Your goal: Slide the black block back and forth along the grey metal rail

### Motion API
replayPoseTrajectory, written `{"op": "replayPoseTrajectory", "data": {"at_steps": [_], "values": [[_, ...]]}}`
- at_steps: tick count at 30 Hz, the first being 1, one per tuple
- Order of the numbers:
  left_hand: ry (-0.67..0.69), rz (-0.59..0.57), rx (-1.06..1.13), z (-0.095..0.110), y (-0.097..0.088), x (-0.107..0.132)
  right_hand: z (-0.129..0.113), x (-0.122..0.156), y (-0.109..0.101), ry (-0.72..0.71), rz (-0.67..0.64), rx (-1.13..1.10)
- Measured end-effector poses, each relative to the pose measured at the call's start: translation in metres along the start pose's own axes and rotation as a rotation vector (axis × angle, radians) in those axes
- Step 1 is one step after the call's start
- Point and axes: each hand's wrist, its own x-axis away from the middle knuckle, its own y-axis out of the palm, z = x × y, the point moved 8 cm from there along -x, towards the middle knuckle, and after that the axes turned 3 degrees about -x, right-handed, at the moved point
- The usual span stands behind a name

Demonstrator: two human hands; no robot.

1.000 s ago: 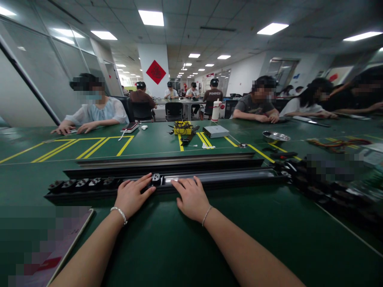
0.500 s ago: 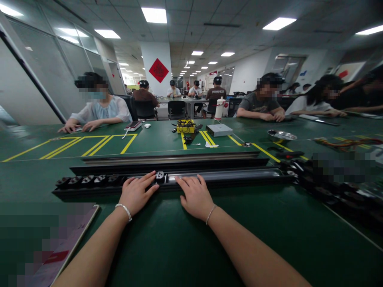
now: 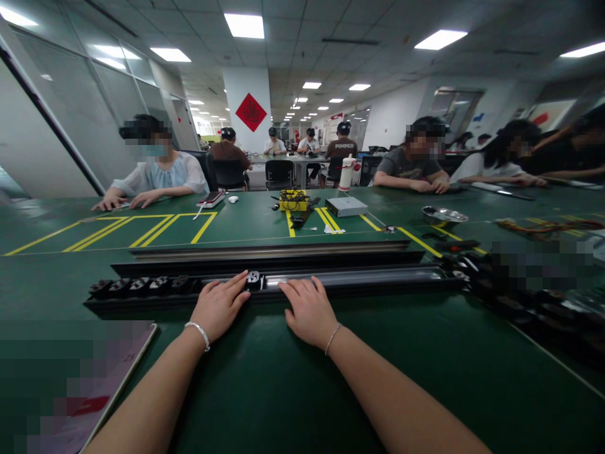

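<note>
Resting on the near rail [image 3: 359,278]: left hand [image 3: 218,307], flat and spread, gripping nothing, fingertips touching the clip [image 3: 254,279] seated mid-rail; right hand [image 3: 309,310], likewise flat and empty, just right of it; clip probably best pushed level, rail pinned.

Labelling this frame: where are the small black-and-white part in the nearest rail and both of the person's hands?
small black-and-white part [image 3: 254,279], head view, its top face.
left hand [image 3: 218,309], head view, back of the hand.
right hand [image 3: 309,312], head view, back of the hand.
</note>
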Motion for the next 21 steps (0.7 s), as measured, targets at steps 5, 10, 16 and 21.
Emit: {"op": "replayPoseTrajectory", "data": {"at_steps": [5,10,16,21], "values": [[-0.008,-0.018,0.0,0.0002,0.0,0.0002,-0.0003,0.0002,-0.0004,-0.001,0.007,0.006],[-0.004,-0.005,0.006,-0.0006,0.0002,-0.0003,0.0002,0.0001,-0.0001,0.0,-0.009,0.011],[0.004,-0.009,0.017,0.0,0.0001,0.0007,0.0001,-0.0003,-0.0008,0.0,-0.002,-0.003],[-0.004,0.016,0.014,0.0042,-0.0035,0.0014,-0.0006,-0.0004,-0.0013,0.004,-0.008,0.007]]}}
